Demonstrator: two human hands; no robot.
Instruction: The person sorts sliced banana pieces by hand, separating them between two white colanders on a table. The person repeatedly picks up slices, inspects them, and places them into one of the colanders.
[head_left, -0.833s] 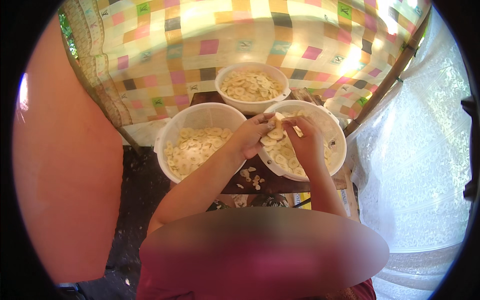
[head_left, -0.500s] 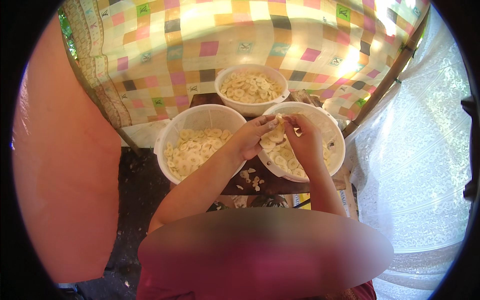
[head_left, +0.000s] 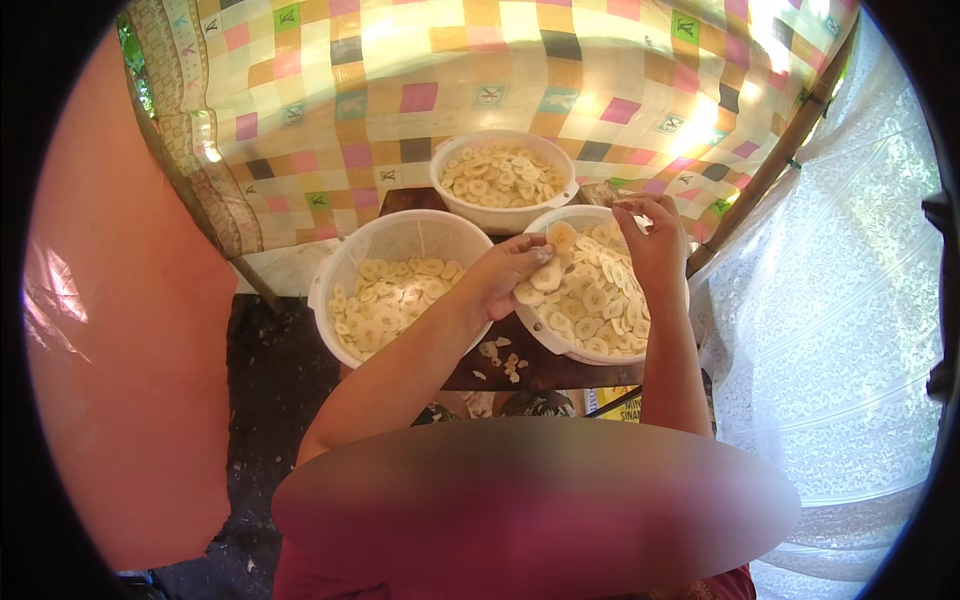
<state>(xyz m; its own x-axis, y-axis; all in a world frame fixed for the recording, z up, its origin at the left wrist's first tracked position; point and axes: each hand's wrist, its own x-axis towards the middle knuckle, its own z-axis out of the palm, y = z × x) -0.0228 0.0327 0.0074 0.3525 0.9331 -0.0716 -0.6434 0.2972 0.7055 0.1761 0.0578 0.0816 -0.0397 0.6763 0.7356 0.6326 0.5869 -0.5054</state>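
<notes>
A person is working over three white perforated baskets of pale banana slices on a small dark wooden table (head_left: 560, 372), seen from above. The left hand (head_left: 505, 275) is reaching across the rim of the right-hand basket (head_left: 545, 335), fingers pressed together & gripping a few stacked banana slices (head_left: 548, 262) just above the heap. The right hand (head_left: 655, 240) is hovering over the far side of the same basket, fingertips curled inward in a pinch; what it is pinching, if anything, can't be told. The left-hand basket (head_left: 395, 235) is sitting rim to rim w/ the right one, both forearms crossing the narrow gap btwn them. The rear basket (head_left: 505, 215) is standing just behind the pair, near the table's far edge, backed by a checked pastel cloth (head_left: 420, 90) hanging close behind. Loose slice scraps (head_left: 503, 360) are lying on the table's bare front strip. Room is tight: a bamboo pole (head_left: 770, 160) & white lace curtain (head_left: 830, 330) are closing in the right side, a blurred orange-pink mass (head_left: 120, 350) filling the left
</notes>
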